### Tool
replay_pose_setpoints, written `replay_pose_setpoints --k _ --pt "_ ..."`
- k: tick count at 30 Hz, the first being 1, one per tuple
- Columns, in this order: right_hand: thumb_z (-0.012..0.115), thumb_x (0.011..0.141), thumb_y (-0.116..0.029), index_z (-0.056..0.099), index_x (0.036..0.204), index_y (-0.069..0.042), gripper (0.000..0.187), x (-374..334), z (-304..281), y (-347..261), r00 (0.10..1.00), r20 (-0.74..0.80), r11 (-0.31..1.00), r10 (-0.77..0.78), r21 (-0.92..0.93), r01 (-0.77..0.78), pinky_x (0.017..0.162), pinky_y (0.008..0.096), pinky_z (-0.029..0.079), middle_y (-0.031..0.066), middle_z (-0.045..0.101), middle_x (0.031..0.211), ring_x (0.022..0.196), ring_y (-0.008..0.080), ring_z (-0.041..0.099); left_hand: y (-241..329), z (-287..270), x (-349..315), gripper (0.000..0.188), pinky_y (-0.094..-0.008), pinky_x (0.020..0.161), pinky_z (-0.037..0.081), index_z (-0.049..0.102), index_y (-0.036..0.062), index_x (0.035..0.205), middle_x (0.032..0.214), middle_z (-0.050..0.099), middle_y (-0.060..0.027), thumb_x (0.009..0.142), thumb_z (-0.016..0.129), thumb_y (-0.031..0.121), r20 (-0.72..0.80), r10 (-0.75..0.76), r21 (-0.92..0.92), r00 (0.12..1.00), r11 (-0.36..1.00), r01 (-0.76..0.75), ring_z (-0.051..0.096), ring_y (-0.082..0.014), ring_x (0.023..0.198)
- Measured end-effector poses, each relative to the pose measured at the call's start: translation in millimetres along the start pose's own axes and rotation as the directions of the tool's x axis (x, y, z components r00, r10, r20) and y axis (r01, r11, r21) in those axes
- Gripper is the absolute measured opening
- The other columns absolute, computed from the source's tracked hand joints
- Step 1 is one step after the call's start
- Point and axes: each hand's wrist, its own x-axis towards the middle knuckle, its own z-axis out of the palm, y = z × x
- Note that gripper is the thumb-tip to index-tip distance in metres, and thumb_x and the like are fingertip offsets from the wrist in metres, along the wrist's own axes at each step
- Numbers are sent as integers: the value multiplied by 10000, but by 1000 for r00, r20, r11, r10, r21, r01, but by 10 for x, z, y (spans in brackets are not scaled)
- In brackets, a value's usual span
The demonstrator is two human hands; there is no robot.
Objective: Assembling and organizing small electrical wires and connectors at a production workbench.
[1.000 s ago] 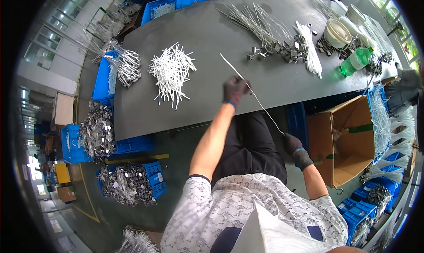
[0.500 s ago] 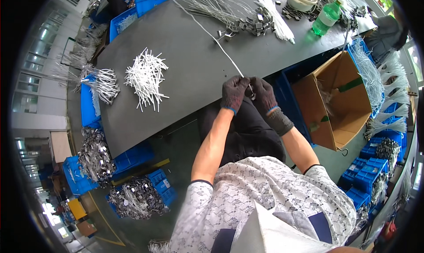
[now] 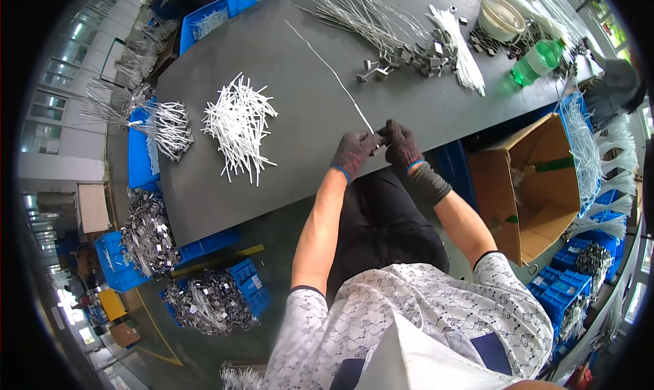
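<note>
Both my hands wear dark knitted gloves and meet at the table's near edge. My left hand has its fingers closed round the near end of a thin wire. White sleeving covers the part of the wire by my fingers. From there the wire runs away over the dark table, its far end lying to the left. My right hand is pinched closed right beside the left, at the same wire end. A small dark piece shows between the hands, too small to make out, and the fingertips partly hide it.
On the table lie a pile of white tubes, wires with dark metal clips, white strips, a tub and a green bottle. A cardboard box stands right; crates of parts sit lower left.
The view has shifted, so the table things sit further right and lower. My right hand has risen slightly beside the left. The wire still runs from my hands over the table.
</note>
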Motion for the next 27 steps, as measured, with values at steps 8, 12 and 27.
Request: replay_pose_setpoints --k 8,12,27 --pt "586 943 -345 613 1250 -156 361 1371 -250 -639 770 -156 494 -619 -839 227 853 515 530 241 671 1107 1043 418 658 -206 -887 248 439 -495 786 543 711 17 1005 963 700 -245 911 587 428 -459 157 555 875 819 144 684 -422 922" --pt "602 928 -352 612 1208 -157 341 1520 -379 -594 838 -71 457 -541 -861 223 843 500 531 209 683 1101 1037 404 661 -626 -1548 -348 469 -525 838 538 652 39 1105 1110 677 -260 885 593 449 -834 60 458 548 630 628 675 -438 1003" --pt "613 918 -319 637 949 -36 285 1051 -382 49 835 -397 826 -382 -552 115 700 446 528 153 676 804 768 343 662 -1157 -2178 -219 455 -520 914 547 712 46 1097 1159 697 -232 937 567 447 -859 -191 310 476 547 778 673 -412 1098"
